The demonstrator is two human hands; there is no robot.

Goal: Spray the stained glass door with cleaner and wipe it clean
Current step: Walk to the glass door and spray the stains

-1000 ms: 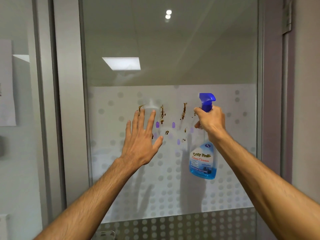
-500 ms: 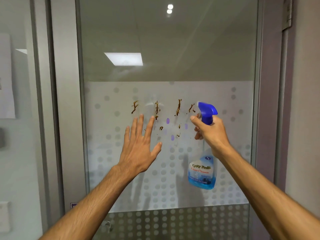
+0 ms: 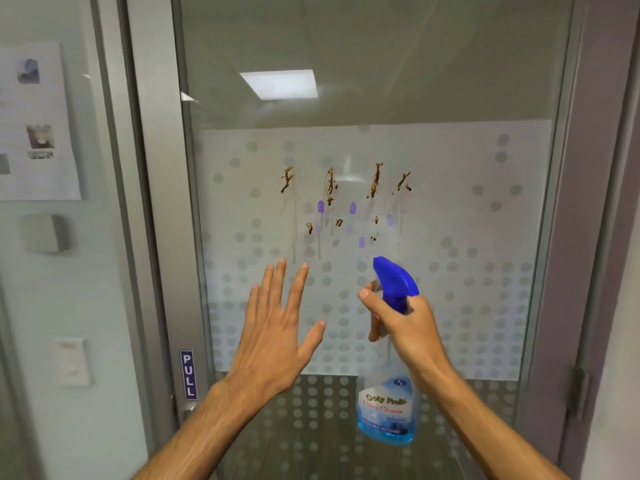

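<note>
Frosted, dotted glass door [image 3: 450, 220] is showing brown stains [image 3: 375, 180] mid-frame; the blue-capped glass cleaner bottle [image 3: 388, 410] is hanging upright lower centre.

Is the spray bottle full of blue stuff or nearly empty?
Nearly empty. In the clear spray bottle with the blue trigger, held by the right hand, blue liquid shows only along the bottom; above it the bottle looks clear.

Hidden and cut-off parts at the glass door

The right hand [image 3: 410, 332] covers the spray bottle's [image 3: 387, 415] neck and trigger; its small label print is unreadable. Both forearms run off the bottom edge. The sheet of paper [image 3: 33, 126] is blurred and cut by the left edge.
</note>
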